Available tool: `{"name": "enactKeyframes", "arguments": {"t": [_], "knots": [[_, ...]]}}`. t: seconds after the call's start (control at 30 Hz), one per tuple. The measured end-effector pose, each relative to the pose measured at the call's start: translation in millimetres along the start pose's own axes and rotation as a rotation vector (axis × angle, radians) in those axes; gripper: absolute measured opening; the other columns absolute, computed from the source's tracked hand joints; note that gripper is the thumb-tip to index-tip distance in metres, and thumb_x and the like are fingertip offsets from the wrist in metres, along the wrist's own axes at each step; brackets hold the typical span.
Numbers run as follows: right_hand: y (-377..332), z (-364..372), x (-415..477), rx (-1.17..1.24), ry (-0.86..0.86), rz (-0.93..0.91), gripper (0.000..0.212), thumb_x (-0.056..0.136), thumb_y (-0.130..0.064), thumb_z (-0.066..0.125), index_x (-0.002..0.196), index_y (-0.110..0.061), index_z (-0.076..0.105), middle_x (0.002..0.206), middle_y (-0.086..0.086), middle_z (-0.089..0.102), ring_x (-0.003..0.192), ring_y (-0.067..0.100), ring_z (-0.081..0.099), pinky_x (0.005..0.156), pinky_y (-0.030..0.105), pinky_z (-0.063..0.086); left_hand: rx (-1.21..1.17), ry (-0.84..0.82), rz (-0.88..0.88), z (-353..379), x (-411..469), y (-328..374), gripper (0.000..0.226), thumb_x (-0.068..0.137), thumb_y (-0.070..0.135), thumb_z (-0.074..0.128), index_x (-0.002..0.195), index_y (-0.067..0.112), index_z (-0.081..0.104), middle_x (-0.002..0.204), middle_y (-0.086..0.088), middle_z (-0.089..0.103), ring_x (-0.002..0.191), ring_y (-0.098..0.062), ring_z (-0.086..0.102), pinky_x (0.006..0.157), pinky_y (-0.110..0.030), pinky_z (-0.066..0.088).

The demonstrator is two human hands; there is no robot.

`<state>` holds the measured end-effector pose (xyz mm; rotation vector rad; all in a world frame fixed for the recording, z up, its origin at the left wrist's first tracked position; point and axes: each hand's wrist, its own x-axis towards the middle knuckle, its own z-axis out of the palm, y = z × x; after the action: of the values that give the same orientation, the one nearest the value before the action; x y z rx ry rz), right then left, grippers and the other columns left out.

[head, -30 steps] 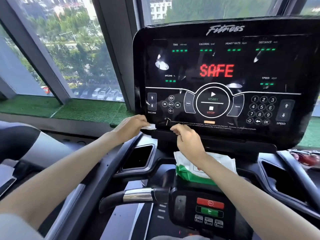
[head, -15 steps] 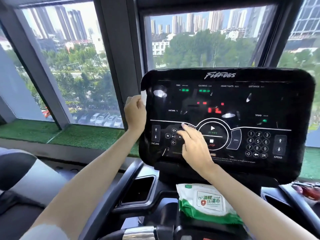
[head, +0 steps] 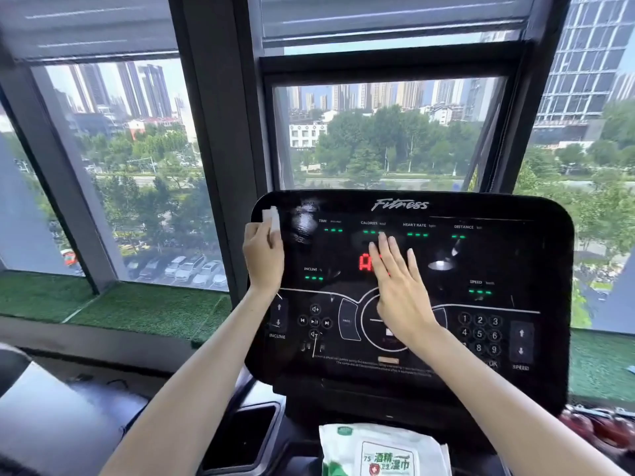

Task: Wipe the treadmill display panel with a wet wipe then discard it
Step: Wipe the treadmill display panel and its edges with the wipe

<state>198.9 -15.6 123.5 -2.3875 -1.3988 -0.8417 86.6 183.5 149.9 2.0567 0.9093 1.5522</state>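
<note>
At panel's (head: 515,262) top-left corner, L hand (head: 263,259) grips wipe (head: 271,218); R hand (head: 398,283) flat, fingers straight, mid-screen

black panel (head: 515,255) with white lettering, green dashes and a red glowing figure at centre. white wipe (head: 271,214) at its 10 o'clock corner. white pack (head: 378,455) at 6 o'clock, green-edged with a red shield. green turf (head: 137,310) at 8 o'clock.

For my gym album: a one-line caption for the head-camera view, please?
Left hand holds a wet wipe at the top-left corner of the treadmill display panel; right hand lies flat on its middle.
</note>
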Motion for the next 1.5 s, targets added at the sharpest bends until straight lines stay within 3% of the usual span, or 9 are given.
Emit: {"name": "enactKeyframes", "arguments": {"t": [0.33,0.47,0.63,0.77,0.9,1.07,1.2,1.33,1.5], "knots": [[1,10,9,-0.077,-0.015,-0.110,0.083,0.062,0.006,0.064,0.138,0.008,0.031,0.146,0.026,0.031,0.136,0.037,0.030,0.112,0.050,0.024,0.010,-0.005,-0.009,4,-11,3,0.030,0.088,-0.003,0.049,0.114,0.005,0.062,0.090,-0.005,0.048,0.075,-0.010,0.045,0.072,-0.018,0.042],[3,7,8,-0.149,-0.042,-0.133,0.081,0.074,-0.002,0.057,0.143,0.006,0.016,0.151,0.025,0.017,0.141,0.036,0.017,0.116,0.048,0.013,0.081,-0.283,0.384,9,-31,9,0.039,0.086,-0.006,0.053,0.123,0.006,0.057,0.095,0.005,0.045,0.079,-0.006,0.047,0.075,-0.017,0.046],[5,4,7,-0.176,-0.057,-0.166,0.082,0.083,-0.007,0.050,0.143,0.006,-0.003,0.153,0.025,0.000,0.143,0.035,0.001,0.116,0.047,-0.001,0.077,0.032,-0.039,17,-17,16,0.053,0.087,-0.004,0.047,0.135,0.019,0.047,0.093,-0.001,0.040,0.075,-0.010,0.045,0.072,-0.014,0.040],[9,3,8,-0.183,-0.075,-0.198,0.082,0.088,-0.011,0.046,0.141,0.006,-0.015,0.152,0.025,-0.012,0.142,0.036,-0.008,0.116,0.047,-0.005,0.150,-0.198,0.359,25,-27,24,0.049,0.088,-0.005,0.050,0.134,0.010,0.047,0.098,0.000,0.041,0.085,-0.011,0.045,0.076,-0.020,0.043],[11,0,8,-0.179,-0.096,-0.223,0.082,0.088,-0.011,0.044,0.139,0.007,-0.018,0.151,0.026,-0.016,0.142,0.036,-0.011,0.116,0.048,-0.005,0.135,0.075,-0.086,23,-7,21,0.051,0.089,-0.005,0.042,0.137,0.012,0.042,0.100,-0.006,0.039,0.086,-0.015,0.044,0.076,-0.024,0.043],[13,1,9,-0.180,-0.085,-0.235,0.085,0.088,-0.013,0.047,0.138,0.006,-0.019,0.152,0.026,-0.014,0.142,0.036,-0.010,0.116,0.048,-0.005,0.188,-0.166,0.367,30,-20,28,0.046,0.088,-0.006,0.047,0.133,0.007,0.048,0.101,-0.006,0.043,0.088,-0.005,0.036,0.078,-0.015,0.038],[12,3,9,-0.173,-0.078,-0.243,0.086,0.087,-0.012,0.048,0.137,0.007,-0.019,0.152,0.026,-0.013,0.142,0.036,-0.009,0.116,0.048,-0.005,0.113,0.058,-0.072,28,-5,26,0.045,0.091,-0.003,0.042,0.134,0.011,0.046,0.099,-0.002,0.038,0.083,-0.009,0.040,0.070,-0.015,0.037],[12,4,11,-0.155,-0.046,-0.210,0.089,0.078,-0.012,0.061,0.141,0.006,0.001,0.153,0.025,0.007,0.142,0.035,0.009,0.116,0.047,0.006,0.218,-0.152,0.346,33,-20,35,0.051,0.086,-0.007,0.048,0.134,0.010,0.048,0.101,-0.007,0.042,0.092,-0.014,0.042,0.073,-0.020,0.041],[11,6,10,-0.197,-0.062,-0.213,0.090,0.079,-0.012,0.059,0.143,0.005,0.000,0.153,0.024,0.003,0.143,0.035,0.005,0.117,0.047,0.004,0.153,0.046,-0.057,24,-1,22,0.049,0.088,-0.007,0.043,0.132,0.013,0.049,0.098,-0.001,0.036,0.087,-0.016,0.044,0.074,-0.023,0.043]]}}
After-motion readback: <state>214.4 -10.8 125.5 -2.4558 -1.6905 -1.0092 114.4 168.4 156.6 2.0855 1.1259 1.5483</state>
